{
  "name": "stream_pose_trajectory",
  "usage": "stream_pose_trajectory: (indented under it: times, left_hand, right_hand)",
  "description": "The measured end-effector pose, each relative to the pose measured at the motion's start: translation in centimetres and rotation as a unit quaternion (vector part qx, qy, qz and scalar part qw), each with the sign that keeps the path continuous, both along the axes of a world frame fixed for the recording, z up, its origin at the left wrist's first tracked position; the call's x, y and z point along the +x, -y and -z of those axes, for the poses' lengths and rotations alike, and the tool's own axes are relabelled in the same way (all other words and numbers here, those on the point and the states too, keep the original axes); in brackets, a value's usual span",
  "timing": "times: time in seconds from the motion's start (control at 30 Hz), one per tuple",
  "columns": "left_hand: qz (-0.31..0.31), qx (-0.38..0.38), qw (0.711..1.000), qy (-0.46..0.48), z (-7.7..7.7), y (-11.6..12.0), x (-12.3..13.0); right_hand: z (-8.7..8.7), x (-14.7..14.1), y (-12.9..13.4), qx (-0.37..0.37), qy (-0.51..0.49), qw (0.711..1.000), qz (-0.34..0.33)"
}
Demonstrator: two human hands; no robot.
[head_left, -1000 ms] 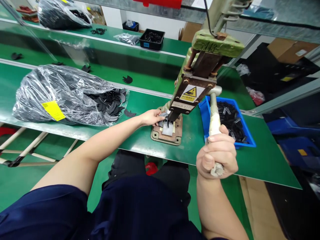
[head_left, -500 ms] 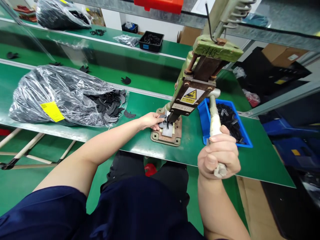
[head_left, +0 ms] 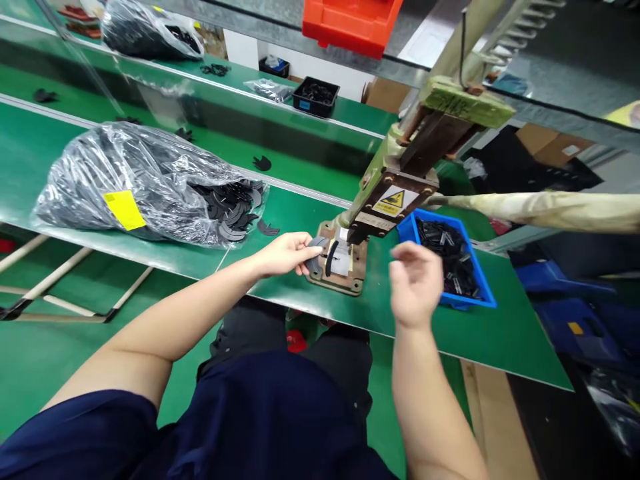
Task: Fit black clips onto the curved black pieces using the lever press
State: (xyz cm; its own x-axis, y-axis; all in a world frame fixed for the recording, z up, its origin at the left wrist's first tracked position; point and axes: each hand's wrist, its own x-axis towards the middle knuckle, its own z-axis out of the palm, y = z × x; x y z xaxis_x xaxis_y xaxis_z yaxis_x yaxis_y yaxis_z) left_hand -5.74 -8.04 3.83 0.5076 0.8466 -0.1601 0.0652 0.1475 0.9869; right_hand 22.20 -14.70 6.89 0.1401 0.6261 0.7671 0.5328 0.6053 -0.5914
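Observation:
My left hand (head_left: 290,255) pinches a dark grey curved piece (head_left: 315,257) at the left side of the press base (head_left: 360,267). A black curved part (head_left: 332,259) lies beside that piece, on the light plate under the green hand press (head_left: 373,177). My right hand (head_left: 416,283) is in the air right of the base, blurred, with fingers curled and apart and nothing visible in them. The press lever (head_left: 545,208) sticks out to the right, above and away from that hand.
Left on the green table, an open plastic bag (head_left: 135,180) spills dark curved pieces. A blue bin (head_left: 483,273) of small black parts stands right of the press. Behind are a black tray (head_left: 313,107) and, on the overhead shelf, a red bin (head_left: 350,27).
My right hand has let go of the lever, which has swung up to the right. The press ram has risen. My left hand has drawn the grey piece slightly left, away from the black part.

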Motion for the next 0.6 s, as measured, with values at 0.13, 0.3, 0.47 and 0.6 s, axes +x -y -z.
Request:
stream_pose_trajectory:
  times: [0.13, 0.3, 0.47, 0.6]
  left_hand:
    - [0.04, -0.013, 0.999, 0.007, -1.4, 2.0, -0.5]
    - [0.077, -0.022, 0.997, -0.009, -1.3, 3.7, 0.2]
    - [0.094, 0.01, 0.995, -0.037, -1.0, 4.7, 0.7]
    - [-0.025, 0.223, 0.969, -0.102, -2.2, 5.8, 1.0]
  right_hand:
    - [4.6, -3.4, 2.4, -0.116, 0.078, 0.987, -0.078]
    - [4.7, -4.9, 3.8, -0.122, 0.108, 0.982, -0.098]
    - [4.6, -4.3, 4.6, -0.102, 0.133, 0.979, -0.117]
    - [4.8, -4.1, 5.2, -0.085, 0.137, 0.981, -0.11]
